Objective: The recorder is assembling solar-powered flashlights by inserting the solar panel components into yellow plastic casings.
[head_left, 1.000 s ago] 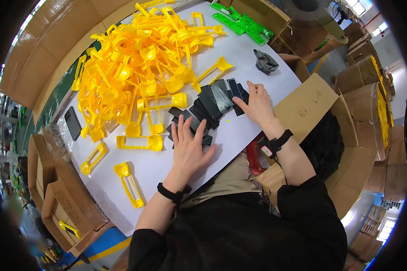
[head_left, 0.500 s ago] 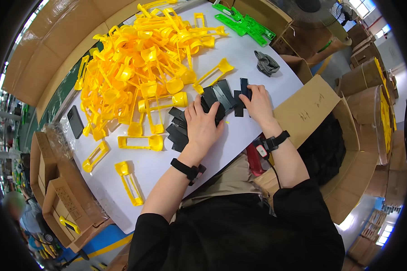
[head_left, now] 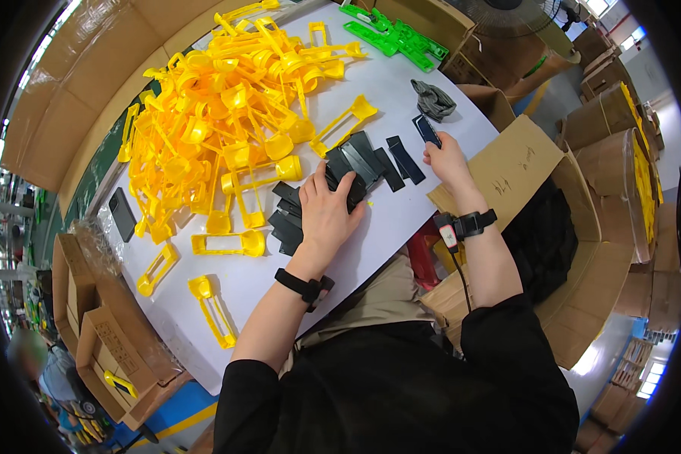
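Note:
My right hand (head_left: 450, 160) pinches a flat black rectangular piece (head_left: 427, 129) by its lower end, at the right side of the white table. My left hand (head_left: 328, 216) lies with its fingers spread over a loose pile of black rectangular pieces (head_left: 356, 157), apparently plastic; its palm and fingers cover part of the pile. Between the hands, one more black strip (head_left: 405, 160) rests apart from the pile, slanting on the tabletop. Several other dark pieces (head_left: 286, 227) fan out left of my left hand.
A big heap of yellow plastic frames (head_left: 227, 113) fills the table's far left. Green plastic parts (head_left: 397, 36) and a crumpled grey bundle (head_left: 434, 100) are at the far right. An open carton with a cardboard flap (head_left: 507, 170) stands right. A phone-like dark slab (head_left: 121, 215) sits left.
My right hand has moved right, carrying a black piece away from the pile. My left hand stays spread on the pile. The whole view has shifted slightly.

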Demonstrator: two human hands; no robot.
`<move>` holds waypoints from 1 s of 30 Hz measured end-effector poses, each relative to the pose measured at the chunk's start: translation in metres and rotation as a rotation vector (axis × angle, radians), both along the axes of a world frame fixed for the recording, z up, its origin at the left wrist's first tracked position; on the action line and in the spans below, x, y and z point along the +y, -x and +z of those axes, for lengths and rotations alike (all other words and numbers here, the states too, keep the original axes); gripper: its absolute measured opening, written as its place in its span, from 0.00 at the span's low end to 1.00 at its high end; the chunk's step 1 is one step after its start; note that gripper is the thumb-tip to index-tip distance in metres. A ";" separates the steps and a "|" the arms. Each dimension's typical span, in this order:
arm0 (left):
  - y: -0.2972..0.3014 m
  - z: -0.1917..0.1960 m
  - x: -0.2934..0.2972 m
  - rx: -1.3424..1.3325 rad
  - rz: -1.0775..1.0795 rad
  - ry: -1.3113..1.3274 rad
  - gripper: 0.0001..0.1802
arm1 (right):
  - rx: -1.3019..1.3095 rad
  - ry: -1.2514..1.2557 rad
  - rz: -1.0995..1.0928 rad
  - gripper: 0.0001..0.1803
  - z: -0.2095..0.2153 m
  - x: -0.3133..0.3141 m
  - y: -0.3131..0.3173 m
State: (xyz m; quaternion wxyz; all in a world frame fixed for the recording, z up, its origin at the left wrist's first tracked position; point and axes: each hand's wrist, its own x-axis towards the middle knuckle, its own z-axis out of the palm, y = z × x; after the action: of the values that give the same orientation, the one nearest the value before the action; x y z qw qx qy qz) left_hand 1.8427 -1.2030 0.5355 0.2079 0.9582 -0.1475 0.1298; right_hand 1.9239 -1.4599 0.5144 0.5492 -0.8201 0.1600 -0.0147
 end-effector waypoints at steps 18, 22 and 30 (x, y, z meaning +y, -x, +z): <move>0.007 0.003 0.008 -0.016 -0.018 0.030 0.31 | -0.138 0.170 0.070 0.20 0.020 0.034 0.025; 0.006 0.009 0.017 0.118 -0.026 0.001 0.32 | -0.387 0.599 0.237 0.19 0.012 0.051 0.014; -0.004 0.000 0.020 0.033 -0.117 -0.032 0.38 | -0.399 0.601 0.330 0.20 -0.011 0.070 0.043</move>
State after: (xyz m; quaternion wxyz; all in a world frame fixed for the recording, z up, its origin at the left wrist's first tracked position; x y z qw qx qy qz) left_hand 1.8468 -1.1835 0.5352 0.2023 0.9531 -0.2019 0.0994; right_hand 1.8810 -1.3896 0.5033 0.2999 -0.9401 -0.0951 -0.1317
